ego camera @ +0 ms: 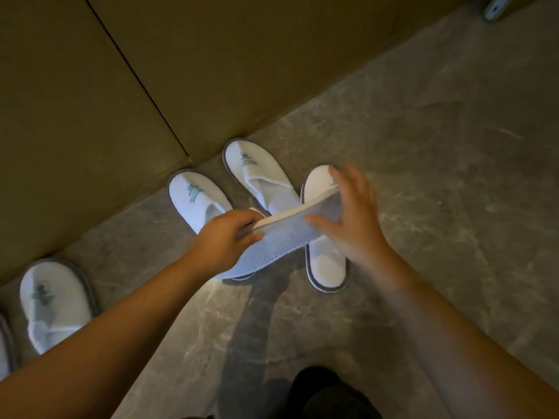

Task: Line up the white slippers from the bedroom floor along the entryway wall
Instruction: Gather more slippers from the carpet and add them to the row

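**Slippers nearly ranged along entryway wall, one in the hands**

Caught mid-placement: left hand (225,237) curled shut on one end of an upturned slipper (281,237), thumb and fingers pinching its edge, textured grey sole facing up. Right hand (348,213) spread loosely over the other end, fingertips resting on the sole, thumb underneath by the look of it, though blurred by motion and hard to call a firm grip.

Already down, judging by the lie of things: two white slippers just beyond the left hand, near slipper (195,198) and far slipper (257,173), toes close to the wall (121,101). Directly under the right hand, a third slipper (325,255) flat on the floor (438,176), set further out from the wall and angled off the others. Far to the left of the left forearm, another slipper (51,300) and the grey rim of one more at the frame edge (3,343).

Left to do, on this showing: turning the held slipper sole-down, setting it beside its mate, squaring that pair toward the wall.

Room to work: open stone floor right of the right hand and back toward the body; tight only ahead, where wall meets floor. Gap between the left-hand pair and the middle group wide and bare. Dark shape (326,391) at bottom, probably the person's own clothing, well clear of the row.
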The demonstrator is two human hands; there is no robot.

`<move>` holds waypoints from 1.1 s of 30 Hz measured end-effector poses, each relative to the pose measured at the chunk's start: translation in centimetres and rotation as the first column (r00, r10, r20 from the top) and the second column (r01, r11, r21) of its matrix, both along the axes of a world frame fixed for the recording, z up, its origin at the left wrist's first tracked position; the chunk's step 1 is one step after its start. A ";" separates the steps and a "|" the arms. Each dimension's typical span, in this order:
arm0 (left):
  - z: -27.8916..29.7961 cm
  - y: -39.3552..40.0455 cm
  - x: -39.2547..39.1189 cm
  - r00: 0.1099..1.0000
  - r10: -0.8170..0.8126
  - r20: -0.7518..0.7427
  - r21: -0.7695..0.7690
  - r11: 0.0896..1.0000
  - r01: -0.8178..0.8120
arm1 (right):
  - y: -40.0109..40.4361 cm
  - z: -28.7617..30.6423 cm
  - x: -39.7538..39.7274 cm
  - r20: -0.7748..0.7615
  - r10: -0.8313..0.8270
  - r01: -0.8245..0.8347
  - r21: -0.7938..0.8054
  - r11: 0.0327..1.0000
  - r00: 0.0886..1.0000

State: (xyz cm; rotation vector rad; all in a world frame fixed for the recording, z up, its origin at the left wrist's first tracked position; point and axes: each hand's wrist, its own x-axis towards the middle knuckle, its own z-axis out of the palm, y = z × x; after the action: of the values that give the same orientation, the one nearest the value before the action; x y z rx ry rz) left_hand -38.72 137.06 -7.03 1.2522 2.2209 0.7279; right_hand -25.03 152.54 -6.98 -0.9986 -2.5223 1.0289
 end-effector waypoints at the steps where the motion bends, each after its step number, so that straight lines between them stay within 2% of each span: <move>1: 0.4 0.3 -0.1 1.000 -0.013 0.000 0.018 1.000 0.013 | 0.2 0.5 -0.7 0.080 0.069 -0.073 0.047 0.996 0.994; 4: 1.3 0.1 -0.9 1.000 0.009 -0.002 0.023 1.000 -0.009 | 0.8 1.6 -1.6 0.229 0.142 -0.172 0.116 0.978 0.963; 6: 1.9 -1.2 -1.8 0.996 0.092 -0.004 0.031 0.995 -0.092 | 0.4 2.2 -1.8 0.173 0.232 -0.253 0.110 0.961 0.957; 8: 2.3 -3.0 -2.7 0.964 0.266 0.008 0.079 0.961 -0.266 | -0.9 2.5 -2.5 0.073 0.307 -0.313 0.088 0.946 0.949; 12: 2.3 -7.4 -4.4 0.809 0.586 -0.046 0.115 0.808 -0.578 | -5.0 2.9 -5.4 -0.091 0.338 -0.320 0.170 0.932 0.937; 14: 2.3 -9.3 -4.8 0.695 0.716 0.055 0.098 0.689 -0.718 | -7.5 3.0 -7.1 -0.165 0.375 -0.336 0.222 0.915 0.912; 16: 2.4 -10.4 -4.8 0.570 0.773 0.278 0.033 0.586 -0.810 | -10.2 2.8 -8.6 -0.193 0.420 -0.359 0.285 0.889 0.887; 18: 2.5 -11.2 -4.6 0.434 0.699 0.568 -0.008 0.533 -0.846 | -12.9 2.3 -9.6 -0.168 0.466 -0.399 0.321 0.859 0.869; 19: 2.4 -11.5 -4.5 0.361 0.653 0.666 -0.018 0.498 -0.867 | -14.0 2.0 -9.9 -0.155 0.495 -0.425 0.337 0.840 0.855; 20: 2.1 -11.8 -4.6 0.299 0.633 0.714 -0.030 0.454 -0.890 | -14.9 1.6 -10.2 -0.149 0.524 -0.450 0.353 0.820 0.839; 22: 1.1 -12.4 -4.7 0.229 0.651 0.724 -0.040 0.371 -0.928 | -16.2 0.7 -10.6 -0.144 0.575 -0.499 0.358 0.789 0.806; 24: -0.2 -13.0 -4.8 0.205 0.662 0.721 -0.021 0.316 -0.948 | -17.1 -0.4 -10.7 -0.144 0.615 -0.554 0.314 0.771 0.775; 26: -1.6 -13.7 -4.8 0.185 0.659 0.729 -0.021 0.292 -0.956 | -17.6 -1.6 -10.5 -0.111 0.641 -0.615 0.198 0.763 0.760; 29: -3.9 -15.3 -4.8 0.190 0.668 0.719 -0.046 0.319 -0.947 | -18.0 -3.3 -9.8 0.036 0.649 -0.647 -0.048 0.761 0.760; 33: -6.9 -17.9 -4.6 0.242 0.738 0.630 -0.099 0.385 -0.917 | -18.7 -5.5 -9.4 0.140 0.631 -0.600 -0.206 0.773 0.763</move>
State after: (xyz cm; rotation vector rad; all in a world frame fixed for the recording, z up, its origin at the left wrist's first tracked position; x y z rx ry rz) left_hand -43.33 119.12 -13.92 -0.3451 2.0968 1.6412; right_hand -34.47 133.79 -12.44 -0.2739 -3.0789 1.3553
